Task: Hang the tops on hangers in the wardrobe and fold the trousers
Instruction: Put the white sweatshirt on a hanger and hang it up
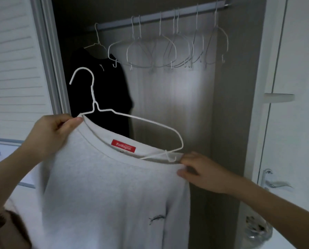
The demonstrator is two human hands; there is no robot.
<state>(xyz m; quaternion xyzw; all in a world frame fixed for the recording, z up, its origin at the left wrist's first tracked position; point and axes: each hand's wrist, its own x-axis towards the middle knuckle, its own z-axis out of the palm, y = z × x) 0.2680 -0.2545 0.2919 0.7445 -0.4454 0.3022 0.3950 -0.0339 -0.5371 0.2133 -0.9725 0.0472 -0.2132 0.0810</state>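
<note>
The left hand [50,135] pinches the collar of a pale grey top [114,194] together with one end of a white wire hanger [96,106]. The hanger sits partly inside the neckline, before the open wardrobe [236,105]. The right hand [202,174] pinches the collar's other side.

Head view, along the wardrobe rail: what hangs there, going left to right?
black top on its own hanger → row of empty white hangers → bare end of the rail at the wardrobe's right wall.
</note>
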